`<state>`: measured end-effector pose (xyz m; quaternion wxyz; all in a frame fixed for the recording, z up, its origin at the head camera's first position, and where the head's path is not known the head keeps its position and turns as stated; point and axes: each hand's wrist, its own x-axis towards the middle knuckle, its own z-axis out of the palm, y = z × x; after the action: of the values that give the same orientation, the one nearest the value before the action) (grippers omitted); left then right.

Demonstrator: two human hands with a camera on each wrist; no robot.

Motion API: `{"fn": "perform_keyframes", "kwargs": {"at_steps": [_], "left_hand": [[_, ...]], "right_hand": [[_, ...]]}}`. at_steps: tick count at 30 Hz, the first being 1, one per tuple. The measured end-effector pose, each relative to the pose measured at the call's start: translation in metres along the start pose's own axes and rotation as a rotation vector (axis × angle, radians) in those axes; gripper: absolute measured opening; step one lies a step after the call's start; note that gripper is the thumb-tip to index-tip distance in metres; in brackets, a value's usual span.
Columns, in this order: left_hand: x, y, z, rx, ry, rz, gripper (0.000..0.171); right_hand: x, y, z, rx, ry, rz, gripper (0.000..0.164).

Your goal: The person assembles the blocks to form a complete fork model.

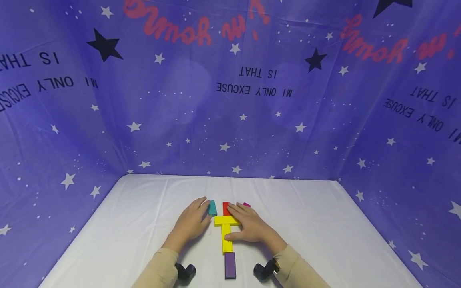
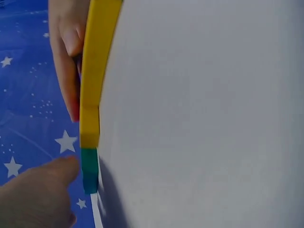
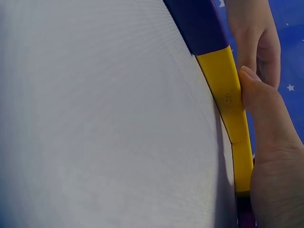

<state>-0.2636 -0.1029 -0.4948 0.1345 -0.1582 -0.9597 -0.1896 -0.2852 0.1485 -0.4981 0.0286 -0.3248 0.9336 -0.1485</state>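
Beside the teal block [image 1: 213,208] is my left hand [image 1: 192,220], its fingers along the block's left side and its thumb apart from the fingers. I cannot tell whether it touches the block. My right hand [image 1: 252,225] lies spread over the right end of a yellow crosswise block [image 1: 224,221]. Its fingertips reach the red block [image 1: 226,208], and its thumb rests on a lengthwise yellow block [image 1: 226,236]. A purple block [image 1: 230,265] continues that line at the near end. Behind the right fingers, a magenta block [image 1: 246,205] is mostly hidden.
The blocks lie on a white-covered table [image 1: 144,236]. A purple-blue star-printed cloth [image 1: 201,132] hangs along the back and both sides. Black wrist-worn devices [image 1: 186,273] sit below both sleeves, close to the purple block.
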Motion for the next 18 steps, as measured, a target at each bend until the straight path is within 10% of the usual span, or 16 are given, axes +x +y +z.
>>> {"fn": "perform_keyframes", "kwargs": {"at_steps": [18], "left_hand": [[0.016,-0.010,0.000,-0.061,-0.154,-0.009,0.061]], "right_hand": [[0.000,0.002,0.002,-0.013,-0.017,0.011,0.106]]}}
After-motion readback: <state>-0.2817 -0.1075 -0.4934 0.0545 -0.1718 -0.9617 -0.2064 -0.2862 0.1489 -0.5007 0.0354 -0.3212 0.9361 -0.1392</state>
